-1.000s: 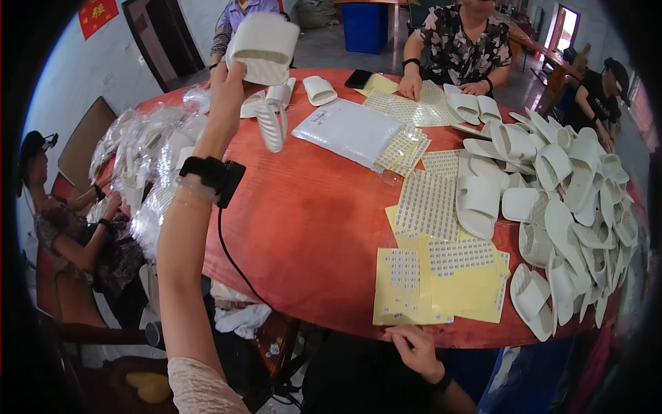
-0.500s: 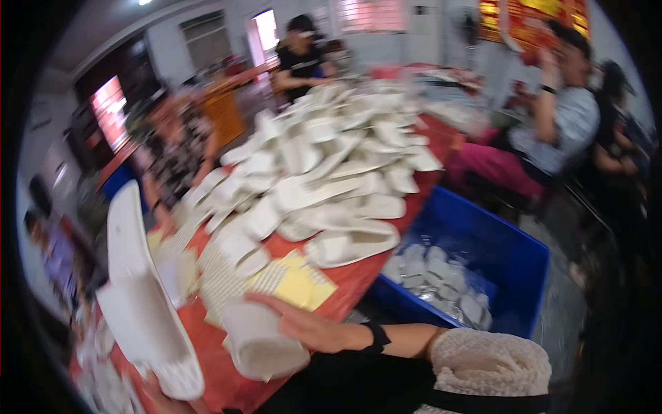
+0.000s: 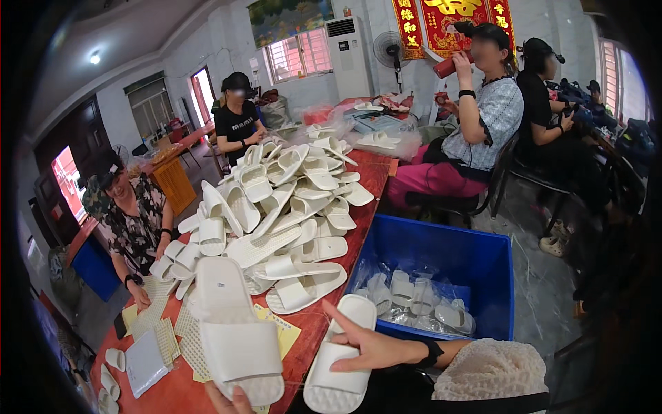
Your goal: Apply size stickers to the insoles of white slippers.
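Note:
A white slide slipper (image 3: 252,348) stands nearly upright at the near edge of the table, sole's inner face toward me. My left hand (image 3: 229,401) is closed on its lower end, with only some fingers showing. Beside it, my right hand (image 3: 378,349) grips a second white slipper (image 3: 358,316) across the strap, thumb over the strap and index finger stretched along the sole. A thin thread seems to run between the two slippers. Beyond them, a large heap of white slippers (image 3: 276,200) covers the table.
Yellow sheets (image 3: 286,338) with small stickers and a plastic-wrapped pack (image 3: 146,363) lie on the red table (image 3: 314,359). A blue bin (image 3: 493,276) with bagged slippers (image 3: 422,297) stands at right. Co-workers sit around; one (image 3: 134,221) reaches onto the table at left.
The view has shifted and sharpened. The left slipper has moved right and turned from edge-on to face me. The right slipper has turned from end-on to face-up, also farther right.

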### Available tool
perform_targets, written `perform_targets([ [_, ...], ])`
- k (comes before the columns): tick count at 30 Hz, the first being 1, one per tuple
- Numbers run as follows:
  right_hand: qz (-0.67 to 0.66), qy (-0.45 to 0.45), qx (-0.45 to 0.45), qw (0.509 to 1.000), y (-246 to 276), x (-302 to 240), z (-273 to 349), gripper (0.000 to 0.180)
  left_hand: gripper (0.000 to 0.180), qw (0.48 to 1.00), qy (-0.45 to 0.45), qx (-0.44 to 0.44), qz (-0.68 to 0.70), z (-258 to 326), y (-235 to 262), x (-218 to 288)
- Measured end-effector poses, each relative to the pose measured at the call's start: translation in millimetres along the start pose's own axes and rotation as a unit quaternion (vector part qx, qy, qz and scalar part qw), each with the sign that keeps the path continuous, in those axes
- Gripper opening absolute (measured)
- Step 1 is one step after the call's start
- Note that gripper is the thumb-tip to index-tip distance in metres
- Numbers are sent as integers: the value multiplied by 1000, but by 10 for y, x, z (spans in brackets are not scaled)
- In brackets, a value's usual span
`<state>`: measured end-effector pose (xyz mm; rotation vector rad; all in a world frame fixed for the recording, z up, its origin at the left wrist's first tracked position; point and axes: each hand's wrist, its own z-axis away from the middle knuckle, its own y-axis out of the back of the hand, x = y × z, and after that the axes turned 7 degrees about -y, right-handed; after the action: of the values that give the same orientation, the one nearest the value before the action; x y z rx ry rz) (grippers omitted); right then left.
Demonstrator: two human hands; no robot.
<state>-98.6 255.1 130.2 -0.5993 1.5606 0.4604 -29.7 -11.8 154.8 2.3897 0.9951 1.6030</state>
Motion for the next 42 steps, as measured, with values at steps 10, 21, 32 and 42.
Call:
perform_targets([
  [10, 147, -14, -118, 982, 67, 289, -53, 62, 20, 975, -4, -205, 84, 193, -172, 153],
  [21, -76, -84, 96, 989, 97, 78, 64, 42, 56, 926, 13, -180, 332, 370, -297, -30],
  [32, -393, -200, -57, 896, -776, 135, -400, 47, 45, 935, 225, 14, 273, 877, -674, -389],
  [42, -8, -246, -289, 925, -1468, 276, -816, 44, 43, 900, 303, 265, 165, 1554, 123, -803],
])
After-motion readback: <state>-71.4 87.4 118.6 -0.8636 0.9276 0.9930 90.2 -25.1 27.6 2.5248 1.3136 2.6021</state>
